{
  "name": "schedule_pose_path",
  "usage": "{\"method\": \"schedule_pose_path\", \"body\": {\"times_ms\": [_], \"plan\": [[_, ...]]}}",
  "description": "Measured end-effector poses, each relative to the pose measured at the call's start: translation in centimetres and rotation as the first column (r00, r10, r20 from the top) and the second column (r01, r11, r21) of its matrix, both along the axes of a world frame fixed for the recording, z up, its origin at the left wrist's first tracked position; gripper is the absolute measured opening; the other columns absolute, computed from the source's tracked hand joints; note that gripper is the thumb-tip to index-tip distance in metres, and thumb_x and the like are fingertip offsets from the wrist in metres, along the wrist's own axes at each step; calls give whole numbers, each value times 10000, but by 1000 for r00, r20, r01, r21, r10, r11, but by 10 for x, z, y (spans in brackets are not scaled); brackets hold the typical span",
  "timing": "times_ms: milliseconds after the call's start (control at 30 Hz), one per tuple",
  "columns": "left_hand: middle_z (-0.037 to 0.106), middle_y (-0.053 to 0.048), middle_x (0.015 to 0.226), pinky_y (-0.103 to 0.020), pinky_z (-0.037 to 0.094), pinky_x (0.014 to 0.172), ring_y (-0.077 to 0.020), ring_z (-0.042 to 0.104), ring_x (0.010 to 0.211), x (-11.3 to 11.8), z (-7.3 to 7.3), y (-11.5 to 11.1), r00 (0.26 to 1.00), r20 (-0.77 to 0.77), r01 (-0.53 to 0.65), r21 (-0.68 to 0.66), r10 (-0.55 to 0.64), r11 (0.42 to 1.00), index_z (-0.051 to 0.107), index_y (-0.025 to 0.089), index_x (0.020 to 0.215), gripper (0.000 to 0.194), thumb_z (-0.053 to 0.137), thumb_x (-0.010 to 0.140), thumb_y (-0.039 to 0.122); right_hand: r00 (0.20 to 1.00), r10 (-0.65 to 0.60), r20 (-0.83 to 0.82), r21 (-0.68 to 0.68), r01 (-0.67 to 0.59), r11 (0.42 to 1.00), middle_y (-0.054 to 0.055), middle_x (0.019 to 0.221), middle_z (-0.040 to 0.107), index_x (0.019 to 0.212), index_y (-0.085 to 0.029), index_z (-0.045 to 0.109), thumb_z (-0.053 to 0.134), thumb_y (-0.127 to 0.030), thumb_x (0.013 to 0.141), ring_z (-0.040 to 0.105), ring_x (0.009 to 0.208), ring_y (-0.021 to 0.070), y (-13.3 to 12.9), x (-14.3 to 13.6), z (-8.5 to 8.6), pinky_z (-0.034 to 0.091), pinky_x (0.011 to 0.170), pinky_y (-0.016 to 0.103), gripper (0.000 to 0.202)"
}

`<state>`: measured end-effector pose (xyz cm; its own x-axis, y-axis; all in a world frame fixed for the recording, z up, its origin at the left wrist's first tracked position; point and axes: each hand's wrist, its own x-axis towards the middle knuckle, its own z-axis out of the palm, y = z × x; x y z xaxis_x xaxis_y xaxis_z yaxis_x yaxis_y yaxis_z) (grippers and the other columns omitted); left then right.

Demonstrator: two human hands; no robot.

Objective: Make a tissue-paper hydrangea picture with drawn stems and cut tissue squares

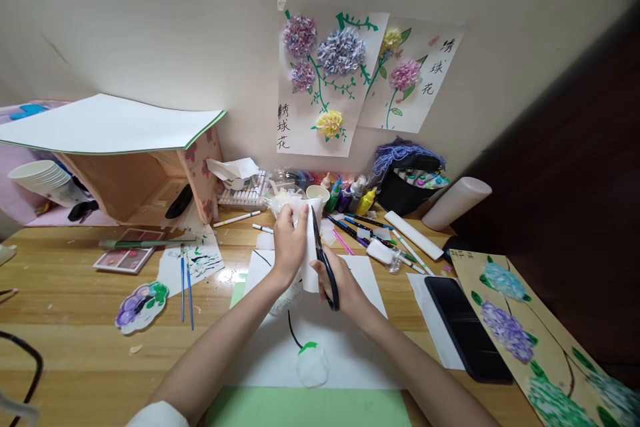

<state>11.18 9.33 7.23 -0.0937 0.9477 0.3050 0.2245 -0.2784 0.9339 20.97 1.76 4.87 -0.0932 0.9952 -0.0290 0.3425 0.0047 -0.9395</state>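
My left hand [291,243] is closed on a folded strip of white paper [310,270], holding it upright above the middle of the table. The black scissors [327,277] are in my right hand [340,280], their handles round my fingers and the blades pointing up along the paper's right edge. Beneath both hands lies a white drawing sheet [355,360] on a green sheet [310,407]. A black stem line and a round white shape with a green top [313,365] show on it.
Paint bottles [345,197], markers [357,230] and a black pen bag [407,190] stand or lie behind my hands. To the left are a palette [141,307], brushes [186,287] and a cardboard box [130,180]. A phone [467,327] and flower painting [530,340] lie right.
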Motion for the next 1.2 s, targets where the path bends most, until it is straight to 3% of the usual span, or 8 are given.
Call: {"method": "schedule_pose_path", "body": {"times_ms": [367,633,900,1200], "plan": [[378,49,599,-241,280,560,-107,362,583,3,0,0,997,32,76,-20,-75,997,351,192,622,345,487,855,408,998,-20,67,46,17,999,-77,430,453,814,-208,390,354,-675,811,483,356,116,2,4,-3,374,386,211,469],[370,49,598,-237,286,560,-108,349,581,3,-3,1,996,39,84,-14,-83,996,375,191,633,335,484,854,418,999,-48,11,-29,48,998,-84,456,432,815,-215,392,426,-639,808,469,350,114,0,4,-2,378,356,213,426],[404,47,617,-228,308,569,-106,373,591,5,-6,1,989,51,140,-31,-139,990,418,184,660,310,486,852,418,996,-53,77,38,51,998,-77,433,451,785,-211,387,381,-624,839,488,360,118,2,6,-5,379,386,212,416],[441,37,638,-224,329,583,-112,405,613,7,-8,1,983,68,172,-36,-169,984,460,180,691,305,488,848,439,994,-110,9,-54,110,992,-86,540,428,798,-216,393,461,-574,823,482,362,91,0,5,-3,402,342,200,365]]}}
